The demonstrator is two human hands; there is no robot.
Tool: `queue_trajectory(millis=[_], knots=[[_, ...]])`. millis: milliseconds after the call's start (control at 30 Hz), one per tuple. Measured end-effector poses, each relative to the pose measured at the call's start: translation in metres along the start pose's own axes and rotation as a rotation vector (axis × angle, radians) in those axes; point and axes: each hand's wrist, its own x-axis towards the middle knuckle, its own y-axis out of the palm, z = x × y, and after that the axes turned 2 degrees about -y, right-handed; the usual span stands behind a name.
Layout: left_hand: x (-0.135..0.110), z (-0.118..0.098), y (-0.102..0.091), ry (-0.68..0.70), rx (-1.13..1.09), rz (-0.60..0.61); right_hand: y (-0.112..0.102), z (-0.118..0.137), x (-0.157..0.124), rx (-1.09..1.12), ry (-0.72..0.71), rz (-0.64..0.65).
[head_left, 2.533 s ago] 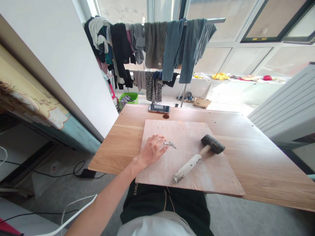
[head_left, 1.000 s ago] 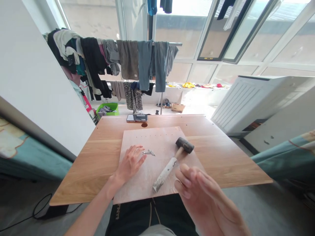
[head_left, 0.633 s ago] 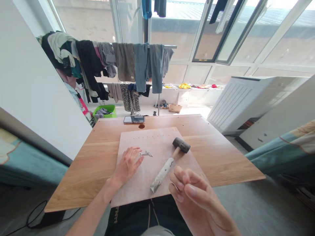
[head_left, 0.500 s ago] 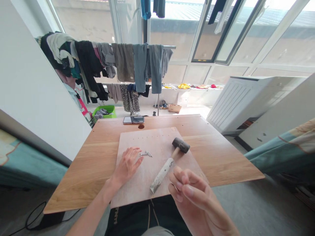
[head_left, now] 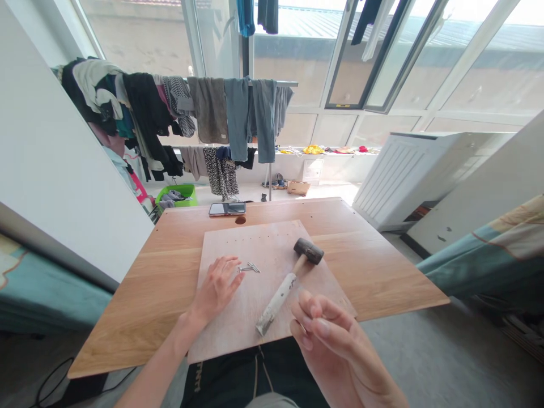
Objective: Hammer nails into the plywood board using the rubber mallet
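My left hand [head_left: 220,284] lies on the light wooden board [head_left: 221,334], palm down with its fingers loosely stretched. Right by its fingertips is a small pile of silver nails [head_left: 250,267]. My right hand [head_left: 325,326] is raised above the board's near right side, thumb and fingers pinched together; whatever may be between them cannot be made out. A mallet [head_left: 276,306] with a black head and a white-wrapped handle rests slantwise on the board, between the nails and my right hand. A row of small holes or dots runs along the board's far part.
The board lies on a wooden table [head_left: 148,294]. At the table's far edge is a phone [head_left: 227,209], close to a round hole [head_left: 240,220]. Beyond stand a laundry rack with clothes [head_left: 208,110] and a green basket [head_left: 189,198]. A white cabinet [head_left: 395,170] is at right.
The view has shifted slightly, so everything sits a little further left. Both hands keep their poses, and the mallet and nails stay where they were on the board.
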Motion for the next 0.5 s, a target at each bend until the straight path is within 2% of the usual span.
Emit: queue_trajectory(millis=[100,200,300,400,467,500], knots=[[0.0,0.001,0.001,0.002,-0.006,-0.01,-0.003,-0.002,-0.001,-0.03,0.008,-0.01],[0.0,0.003,0.002,0.004,-0.012,-0.028,-0.027,-0.007,-0.007,-0.095,-0.006,-0.092],[0.0,0.004,0.003,-0.001,-0.011,-0.028,-0.084,-0.014,-0.023,-0.175,-0.02,-0.295],[0.001,0.004,0.003,0.005,-0.009,-0.023,-0.153,-0.022,-0.047,-0.147,0.026,-0.593],[0.001,0.005,0.003,0.011,-0.01,-0.02,-0.183,-0.027,-0.064,-0.081,0.083,-0.752],[0.002,0.006,0.003,0.012,-0.01,-0.022,-0.19,-0.029,-0.071,-0.067,0.086,-0.804]])
